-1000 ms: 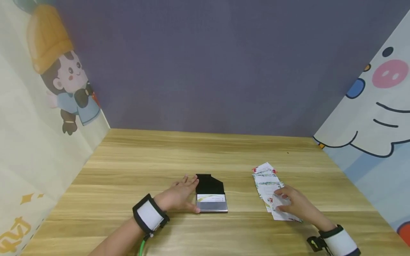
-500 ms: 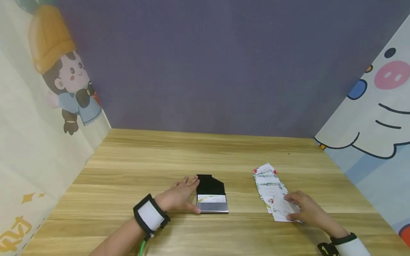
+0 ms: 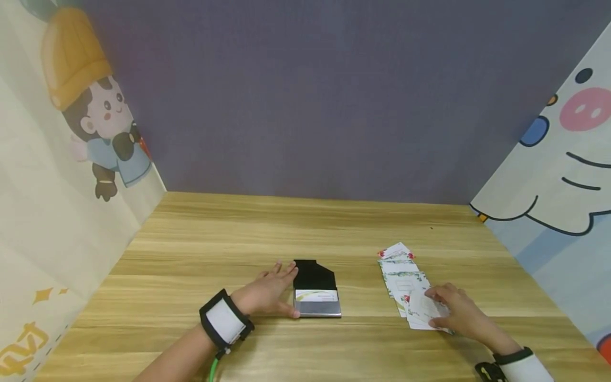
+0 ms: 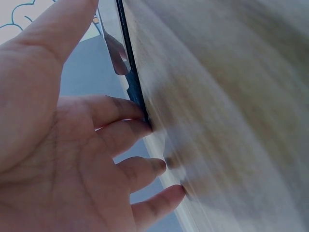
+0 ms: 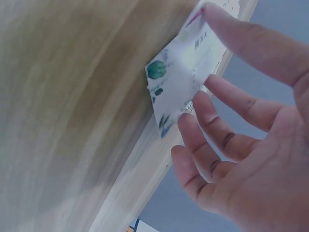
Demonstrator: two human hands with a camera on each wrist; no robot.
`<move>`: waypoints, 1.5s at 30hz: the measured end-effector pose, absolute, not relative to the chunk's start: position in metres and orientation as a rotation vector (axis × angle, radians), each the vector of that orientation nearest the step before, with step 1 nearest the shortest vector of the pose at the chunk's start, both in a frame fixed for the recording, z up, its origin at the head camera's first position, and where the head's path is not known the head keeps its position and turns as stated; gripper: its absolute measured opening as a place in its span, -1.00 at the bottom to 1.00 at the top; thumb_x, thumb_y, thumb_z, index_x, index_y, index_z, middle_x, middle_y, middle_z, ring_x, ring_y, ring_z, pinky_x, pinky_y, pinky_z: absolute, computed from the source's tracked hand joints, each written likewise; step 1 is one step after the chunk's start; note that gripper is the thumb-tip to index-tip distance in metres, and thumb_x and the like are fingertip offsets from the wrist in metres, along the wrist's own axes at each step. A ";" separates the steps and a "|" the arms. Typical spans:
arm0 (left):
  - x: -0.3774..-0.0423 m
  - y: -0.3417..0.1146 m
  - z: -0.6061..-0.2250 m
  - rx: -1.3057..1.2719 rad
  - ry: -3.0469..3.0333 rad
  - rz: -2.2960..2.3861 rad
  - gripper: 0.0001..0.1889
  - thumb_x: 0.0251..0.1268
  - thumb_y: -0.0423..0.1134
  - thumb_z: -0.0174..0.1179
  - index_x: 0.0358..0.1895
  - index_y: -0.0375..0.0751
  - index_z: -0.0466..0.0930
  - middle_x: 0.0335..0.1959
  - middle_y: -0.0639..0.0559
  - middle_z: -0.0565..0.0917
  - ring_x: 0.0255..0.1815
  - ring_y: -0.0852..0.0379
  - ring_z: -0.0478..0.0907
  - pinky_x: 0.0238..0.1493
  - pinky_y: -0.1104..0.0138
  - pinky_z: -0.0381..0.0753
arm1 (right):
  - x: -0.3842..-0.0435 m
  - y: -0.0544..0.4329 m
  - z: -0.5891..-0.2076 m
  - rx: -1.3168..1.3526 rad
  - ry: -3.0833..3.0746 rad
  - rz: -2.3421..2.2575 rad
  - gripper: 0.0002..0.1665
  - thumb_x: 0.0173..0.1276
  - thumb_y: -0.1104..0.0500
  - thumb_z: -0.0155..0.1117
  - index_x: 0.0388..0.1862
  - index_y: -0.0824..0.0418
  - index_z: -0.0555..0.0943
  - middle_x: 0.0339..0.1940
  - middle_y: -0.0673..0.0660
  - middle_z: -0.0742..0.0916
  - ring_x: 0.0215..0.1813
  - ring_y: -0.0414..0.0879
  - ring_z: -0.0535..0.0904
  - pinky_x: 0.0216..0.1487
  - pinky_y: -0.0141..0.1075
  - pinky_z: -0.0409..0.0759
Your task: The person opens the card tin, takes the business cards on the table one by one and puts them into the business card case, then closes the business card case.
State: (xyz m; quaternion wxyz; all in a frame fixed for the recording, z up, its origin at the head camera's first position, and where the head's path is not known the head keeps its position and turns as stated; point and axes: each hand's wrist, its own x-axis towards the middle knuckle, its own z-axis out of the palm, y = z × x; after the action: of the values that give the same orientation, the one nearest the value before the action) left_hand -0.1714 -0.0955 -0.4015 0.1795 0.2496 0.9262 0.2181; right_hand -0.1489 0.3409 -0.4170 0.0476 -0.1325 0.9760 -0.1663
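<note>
In the head view, a black-and-silver card case [image 3: 316, 309] lies with its flap [image 3: 312, 276] folded back, a printed card [image 3: 316, 295] showing inside. My left hand [image 3: 264, 296] rests at its left side, fingers spread; the thumb touches the lower left corner and a fingertip meets the flap's edge. To the right lies a fanned row of white floral cards [image 3: 403, 284]. At the near end my right hand [image 3: 460, 313] holds the top card [image 3: 422, 309] between thumb and fingertips. The right wrist view shows green leaves on a card [image 5: 176, 82] beside the curved fingers [image 5: 231, 99].
All of it stands on a wood-grain table [image 3: 286, 223] with a dark grey panel [image 3: 305, 101] behind. Printed cartoon sheets flank the left [image 3: 105, 127] and right [image 3: 563, 175]. A green cable [image 3: 212, 370] runs from the left wrist strap [image 3: 224, 321].
My right hand has shifted right and slightly nearer along the top card, toward its right end, then has stayed almost still. The left hand and the case have kept their places.
</note>
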 end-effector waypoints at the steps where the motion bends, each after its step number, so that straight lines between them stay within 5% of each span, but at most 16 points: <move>1: -0.171 -0.095 -0.401 0.705 2.619 0.616 0.06 0.16 0.10 0.49 0.58 -0.41 0.16 0.67 -0.22 0.09 0.67 -0.37 -0.07 0.58 -0.26 0.02 | -0.149 0.340 -0.416 -0.400 2.983 -0.505 -0.40 -0.04 0.26 0.68 -0.01 0.40 0.63 -0.16 0.17 0.63 -0.11 0.08 0.53 -0.08 -0.05 0.52; 8: -0.172 -0.095 -0.398 0.706 2.624 0.605 0.07 0.16 0.11 0.49 0.59 -0.41 0.15 0.67 -0.22 0.08 0.67 -0.36 -0.07 0.59 -0.26 0.01 | -0.152 0.338 -0.411 -0.389 3.020 -0.556 -0.56 0.01 0.31 0.64 -0.18 0.33 0.60 -0.22 0.15 0.61 -0.14 0.05 0.55 -0.11 -0.07 0.57; 14: -0.171 -0.095 -0.397 0.701 2.624 0.605 0.07 0.15 0.10 0.49 0.59 -0.40 0.15 0.67 -0.21 0.08 0.67 -0.36 -0.08 0.59 -0.25 0.01 | -0.157 0.336 -0.404 -0.425 3.011 -0.673 -0.84 0.27 0.48 0.38 -0.26 0.33 0.58 -0.31 0.07 0.70 -0.26 -0.15 0.57 -0.28 -0.26 0.62; 20: -0.172 -0.095 -0.397 0.693 2.622 0.608 0.07 0.15 0.10 0.49 0.59 -0.39 0.15 0.68 -0.20 0.08 0.68 -0.34 -0.09 0.59 -0.25 0.00 | -0.160 0.325 -0.396 -0.540 3.062 -0.766 -0.82 0.31 0.55 0.26 -0.26 0.31 0.62 -0.33 0.05 0.72 -0.35 -0.29 0.51 -0.37 -0.36 0.53; 45: -0.171 -0.095 -0.402 0.696 2.622 0.594 0.07 0.14 0.11 0.50 0.59 -0.39 0.17 0.67 -0.20 0.09 0.67 -0.36 -0.06 0.59 -0.25 0.02 | -0.195 0.231 -0.390 -0.863 3.028 -0.989 -0.75 0.28 0.60 0.26 -0.20 0.31 0.64 -0.38 0.02 0.73 -0.31 -0.17 0.61 -0.30 -0.32 0.62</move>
State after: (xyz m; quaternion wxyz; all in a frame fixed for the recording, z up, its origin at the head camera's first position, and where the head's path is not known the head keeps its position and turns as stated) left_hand -0.1709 -0.0946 -0.4020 0.1811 0.2464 0.9286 0.2103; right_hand -0.1948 0.2309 -0.3900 -0.0792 -0.2606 0.9147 -0.2987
